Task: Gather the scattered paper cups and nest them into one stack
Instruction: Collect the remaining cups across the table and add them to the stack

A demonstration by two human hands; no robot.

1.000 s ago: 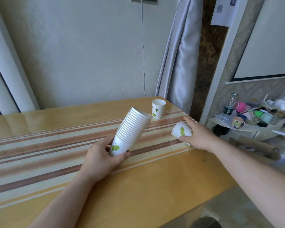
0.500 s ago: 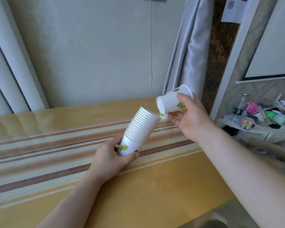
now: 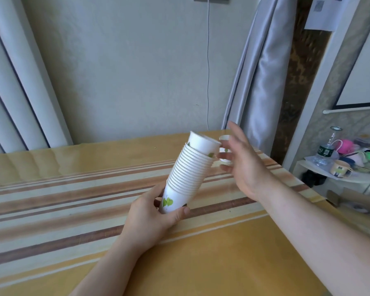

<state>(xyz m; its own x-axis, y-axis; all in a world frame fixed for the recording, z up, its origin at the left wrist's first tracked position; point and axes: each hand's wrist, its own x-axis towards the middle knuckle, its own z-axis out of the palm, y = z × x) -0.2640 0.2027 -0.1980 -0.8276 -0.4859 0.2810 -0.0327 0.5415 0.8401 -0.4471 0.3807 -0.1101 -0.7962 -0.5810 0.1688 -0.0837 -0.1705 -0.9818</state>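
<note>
Above table (image 3: 212,253): left hand (image 3: 150,214) grips tilted stack (image 3: 188,174) base; right hand (image 3: 241,161) spread, empty, beside top.

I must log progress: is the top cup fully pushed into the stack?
No. The top cup sticks out above the stack, its wall showing, while the other rims sit close.

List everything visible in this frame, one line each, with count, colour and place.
cup stack: one, white with green leaves, tilted, held above table
top cup: one, white, partly seated in stack
single cup: one, white, upright at table's far edge, partly hidden by fingers
table: one, yellow with brown stripes
curtain: one, grey, far right
side shelf: one, white, cluttered
bottle: one, clear, on shelf
left hand: grip on stack base
right hand: open, beside stack top
</note>
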